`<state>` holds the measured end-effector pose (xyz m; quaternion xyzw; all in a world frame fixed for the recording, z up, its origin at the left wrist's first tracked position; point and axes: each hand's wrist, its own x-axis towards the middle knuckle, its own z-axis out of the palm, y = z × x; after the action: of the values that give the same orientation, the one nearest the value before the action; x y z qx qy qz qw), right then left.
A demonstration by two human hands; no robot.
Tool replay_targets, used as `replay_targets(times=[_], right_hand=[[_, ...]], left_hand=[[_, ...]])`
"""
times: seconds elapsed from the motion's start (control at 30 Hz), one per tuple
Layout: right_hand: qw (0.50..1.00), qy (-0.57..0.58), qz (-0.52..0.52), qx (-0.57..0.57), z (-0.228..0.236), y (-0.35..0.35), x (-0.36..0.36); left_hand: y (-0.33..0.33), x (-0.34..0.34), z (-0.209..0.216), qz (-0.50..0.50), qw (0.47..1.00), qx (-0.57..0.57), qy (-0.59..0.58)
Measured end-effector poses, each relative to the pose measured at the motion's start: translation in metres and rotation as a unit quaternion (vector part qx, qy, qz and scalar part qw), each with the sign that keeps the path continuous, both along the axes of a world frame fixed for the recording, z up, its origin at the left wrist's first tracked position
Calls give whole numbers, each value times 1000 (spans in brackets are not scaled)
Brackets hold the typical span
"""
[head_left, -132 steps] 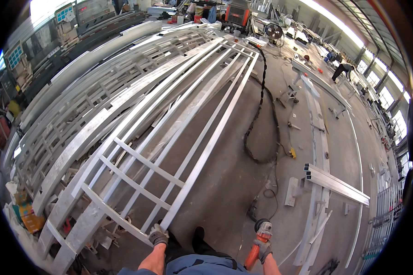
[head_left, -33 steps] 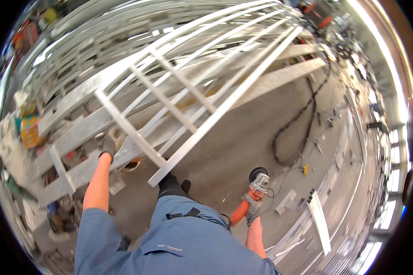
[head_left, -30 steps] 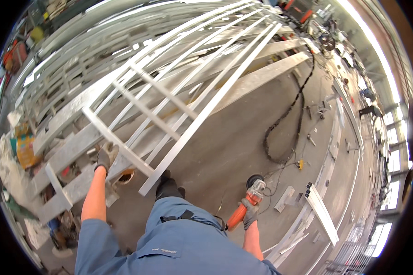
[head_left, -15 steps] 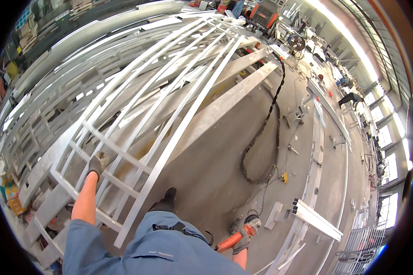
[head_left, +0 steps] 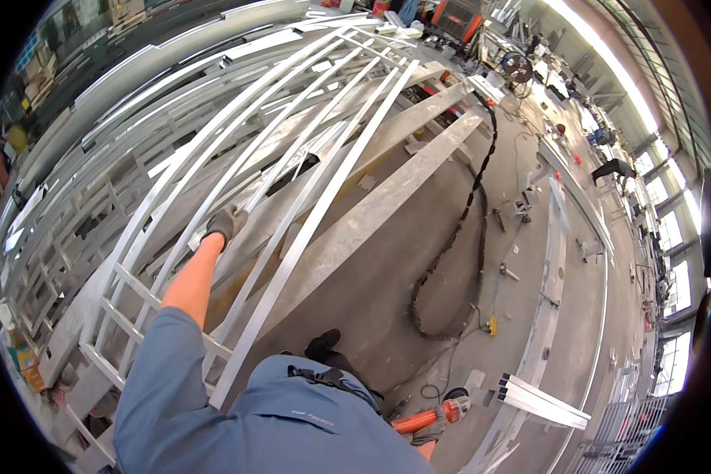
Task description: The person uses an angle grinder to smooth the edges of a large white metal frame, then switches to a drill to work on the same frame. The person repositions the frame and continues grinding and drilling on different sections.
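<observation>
My left hand (head_left: 223, 224), in a dark grey glove, is at one of the inner bars of a long metal frame (head_left: 321, 209). Its fingers look curled around that bar, though the glove partly hides the contact. The frame is made of pale, slightly bowed long bars with short crossbars at the near end. Low on my right side, my gloved right hand (head_left: 429, 434) grips an orange angle grinder (head_left: 413, 422). The grinder's head and disc point outward, away from the frame.
Wide metal beams (head_left: 387, 186) lie under and beside the frame. A black hose (head_left: 427, 280) loops over the floor, near a yellow connector (head_left: 492, 325). White profiles (head_left: 543, 402) rest on the right. Another person (head_left: 613, 168) bends over far right.
My left hand has moved forward and right along the frame, off the near crossbars. My body has shifted forward, and the grinder has moved slightly right and lower in view.
</observation>
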<state>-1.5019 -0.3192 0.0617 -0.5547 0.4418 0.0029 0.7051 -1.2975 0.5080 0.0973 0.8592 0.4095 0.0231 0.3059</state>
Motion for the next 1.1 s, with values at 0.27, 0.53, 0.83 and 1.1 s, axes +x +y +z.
replay_targets(times=[0.27, 0.53, 0.83, 1.1], right_hand=[[1000, 16, 12, -14, 10, 15, 136], [999, 6, 31, -41, 20, 65, 295], [996, 40, -9, -80, 47, 115, 410], [993, 57, -13, -101, 56, 97, 417]], left_hand=[[4, 114, -6, 17, 996, -30, 85], [51, 257, -47, 28, 998, 15, 63], [107, 405, -145, 33, 981, -46, 186], [74, 406, -118, 81, 986, 43, 136]])
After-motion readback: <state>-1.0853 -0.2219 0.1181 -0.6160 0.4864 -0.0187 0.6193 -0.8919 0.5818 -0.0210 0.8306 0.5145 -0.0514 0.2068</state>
